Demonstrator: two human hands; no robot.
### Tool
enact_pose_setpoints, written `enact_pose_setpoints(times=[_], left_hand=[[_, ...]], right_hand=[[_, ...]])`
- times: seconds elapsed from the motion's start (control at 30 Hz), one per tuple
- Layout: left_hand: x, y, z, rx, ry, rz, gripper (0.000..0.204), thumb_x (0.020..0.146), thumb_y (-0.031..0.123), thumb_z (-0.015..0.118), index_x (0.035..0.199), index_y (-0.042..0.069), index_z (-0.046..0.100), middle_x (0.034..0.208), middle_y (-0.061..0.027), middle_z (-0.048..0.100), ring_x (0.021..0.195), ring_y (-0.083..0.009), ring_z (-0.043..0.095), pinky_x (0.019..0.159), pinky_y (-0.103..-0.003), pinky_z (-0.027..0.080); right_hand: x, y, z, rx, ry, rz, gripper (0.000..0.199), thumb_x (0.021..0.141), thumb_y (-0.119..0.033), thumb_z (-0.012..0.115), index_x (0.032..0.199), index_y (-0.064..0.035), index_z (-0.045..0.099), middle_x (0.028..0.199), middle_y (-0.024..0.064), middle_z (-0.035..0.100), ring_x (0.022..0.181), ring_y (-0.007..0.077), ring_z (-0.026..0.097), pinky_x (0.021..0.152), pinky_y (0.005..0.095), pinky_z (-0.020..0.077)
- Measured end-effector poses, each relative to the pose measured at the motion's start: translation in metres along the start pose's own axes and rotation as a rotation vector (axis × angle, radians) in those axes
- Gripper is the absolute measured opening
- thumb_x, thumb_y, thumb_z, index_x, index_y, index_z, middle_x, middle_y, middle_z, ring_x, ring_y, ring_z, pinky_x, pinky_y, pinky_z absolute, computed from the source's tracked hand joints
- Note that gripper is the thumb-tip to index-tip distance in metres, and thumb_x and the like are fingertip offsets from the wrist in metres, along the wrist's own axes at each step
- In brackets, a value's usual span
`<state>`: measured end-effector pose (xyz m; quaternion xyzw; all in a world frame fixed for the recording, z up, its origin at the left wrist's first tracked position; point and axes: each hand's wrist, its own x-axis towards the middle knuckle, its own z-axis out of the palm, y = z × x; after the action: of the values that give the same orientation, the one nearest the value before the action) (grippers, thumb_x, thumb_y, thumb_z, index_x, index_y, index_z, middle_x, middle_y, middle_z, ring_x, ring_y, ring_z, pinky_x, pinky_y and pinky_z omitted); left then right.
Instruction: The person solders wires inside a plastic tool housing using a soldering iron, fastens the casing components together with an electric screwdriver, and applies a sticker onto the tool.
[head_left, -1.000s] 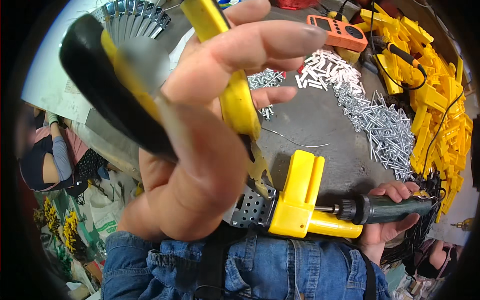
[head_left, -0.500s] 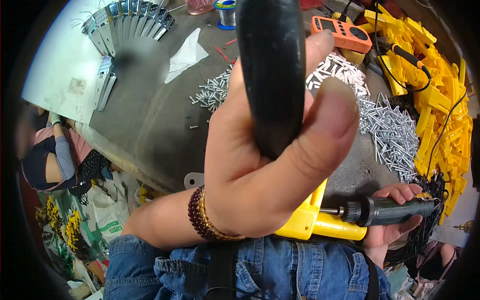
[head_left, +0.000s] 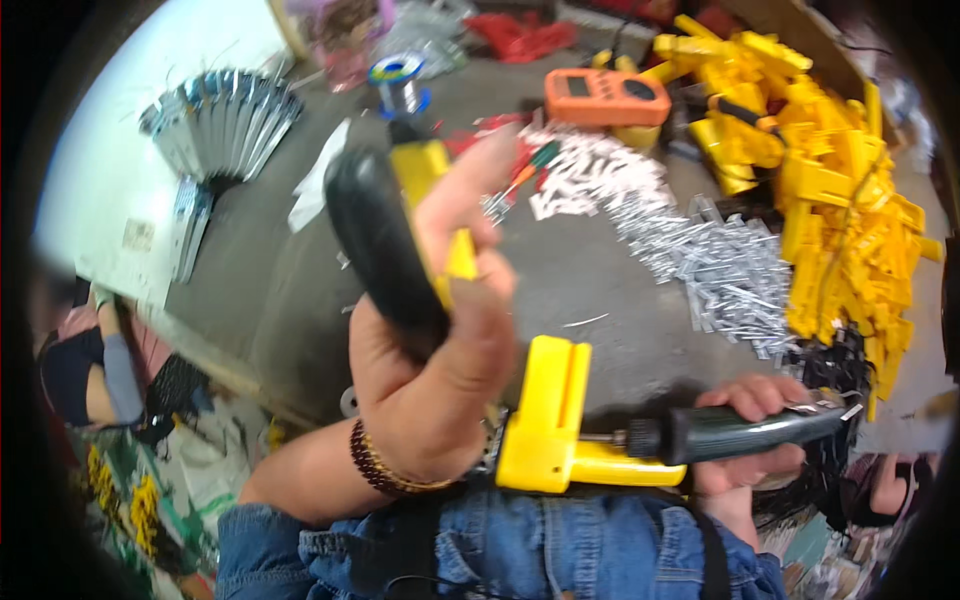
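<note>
My left hand (head_left: 430,370), with a beaded bracelet at the wrist, is raised over the near part of the table. Its fingers are closed round a curved black and yellow plastic piece (head_left: 385,240), blurred by motion. Below and right of it, close to my lap, a yellow plastic housing (head_left: 545,425) has an upright block and a tube pointing right. My right hand (head_left: 755,400) grips a dark electric screwdriver (head_left: 750,435) lying level. Its bit reaches the block's right side; whether a screw sits there is hidden.
Piles of long silver screws (head_left: 715,270), pale small parts (head_left: 600,175) and yellow housings (head_left: 830,220) cover the table's right. An orange multimeter (head_left: 605,97) and a solder spool (head_left: 400,85) stand farther back. Metal strips (head_left: 225,125) fan out on a white board. Another person (head_left: 100,360) is at left.
My left hand and the black piece have moved left and away from the camera, so its yellow parts now show. The view has shifted. The screwdriver stays at the yellow housing.
</note>
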<state>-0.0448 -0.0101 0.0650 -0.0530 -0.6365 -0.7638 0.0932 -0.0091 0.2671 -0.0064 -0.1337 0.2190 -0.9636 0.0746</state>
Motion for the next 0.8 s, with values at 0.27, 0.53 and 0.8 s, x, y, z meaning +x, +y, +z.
enact_pose_setpoints(times=[0.27,0.53,0.8], left_hand=[[0.002,-0.006,-0.023,-0.367,0.270,0.323,0.078,0.095,0.018,0.061,0.153,0.025,0.009,0.103,-0.0043,0.051,0.074,-0.0123,0.051,0.066,-0.032,0.047],[0.030,0.019,-0.227,-0.699,0.819,0.412,0.031,0.093,0.027,0.065,0.116,0.011,0.051,0.103,-0.0028,0.056,0.095,-0.0157,0.056,0.094,-0.048,0.042],[-0.038,-0.058,-0.323,0.218,0.654,0.072,0.071,0.087,0.019,0.069,0.143,-0.002,0.032,0.139,-0.0109,0.039,0.130,-0.0262,0.038,0.111,-0.042,0.026]], right_hand=[[-0.013,-0.048,0.022,-0.151,-0.262,-0.209,0.047,0.071,-0.034,0.084,0.104,-0.0223,0.052,0.107,-0.0072,0.052,0.099,0.0120,0.052,0.107,0.0545,0.0353],[-0.021,-0.259,0.015,-1.271,0.306,-0.207,0.059,0.094,-0.040,0.059,0.135,-0.0024,0.041,0.097,0.0108,0.061,0.054,0.0139,0.057,0.048,0.0253,0.0467],[0.013,-0.096,0.065,-2.257,-0.067,-0.292,0.057,0.072,-0.014,0.080,0.122,-0.0034,0.055,0.123,0.0176,0.056,0.115,0.0366,0.052,0.100,0.0429,0.0405]])
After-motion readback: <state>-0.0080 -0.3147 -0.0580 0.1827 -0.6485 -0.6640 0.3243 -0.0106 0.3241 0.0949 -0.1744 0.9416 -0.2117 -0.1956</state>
